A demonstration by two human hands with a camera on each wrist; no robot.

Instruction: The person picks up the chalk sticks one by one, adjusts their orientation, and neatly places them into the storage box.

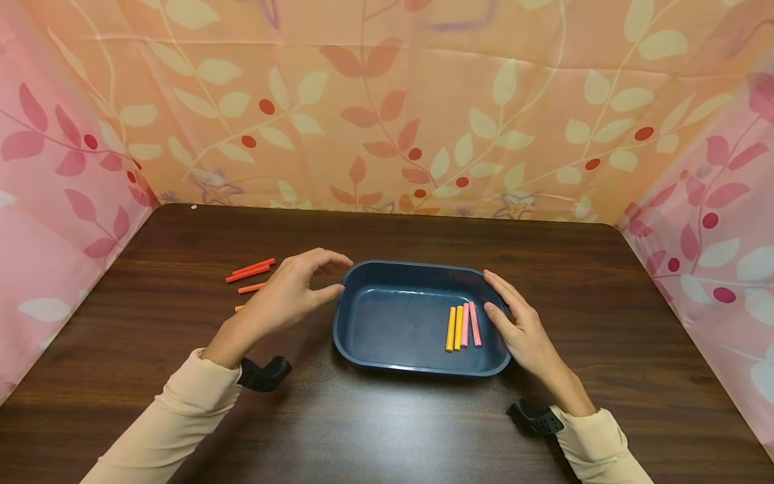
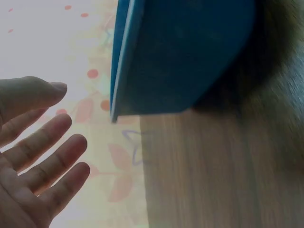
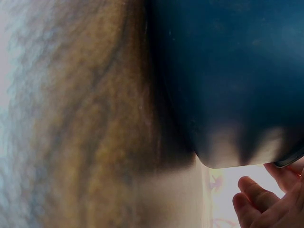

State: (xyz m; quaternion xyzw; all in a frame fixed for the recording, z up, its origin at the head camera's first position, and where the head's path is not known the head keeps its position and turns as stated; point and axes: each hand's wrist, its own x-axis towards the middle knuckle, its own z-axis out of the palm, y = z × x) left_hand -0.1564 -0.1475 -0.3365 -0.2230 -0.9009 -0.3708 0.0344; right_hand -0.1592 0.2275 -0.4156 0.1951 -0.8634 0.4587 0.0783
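A dark blue plastic tray point(image 1: 387, 366) with rounded corners sits between the two hands. Inside it, toward the right end, two yellow sticks point(image 1: 450, 329) and two pink sticks point(image 1: 474, 324) lie side by side, chalk-like in look. My left hand point(image 1: 293, 286) is held beside the tray's left rim, fingers spread and loosely bent; the left wrist view shows a gap between that hand point(image 2: 38, 156) and the tray wall point(image 2: 180, 57). At the right rim is my right hand point(image 1: 520, 326), its thumb and fingertips right at the edge, with fingers relaxed and apart in the right wrist view.
On the table point(image 1: 387, 430), left of the tray, lie red sticks point(image 1: 250, 271) and orange sticks point(image 1: 251, 288), partly hidden behind my left hand. A floral curtain point(image 1: 387, 121) closes off the back and both sides. A black wrist camera point(image 1: 265, 374) is strapped at each wrist.
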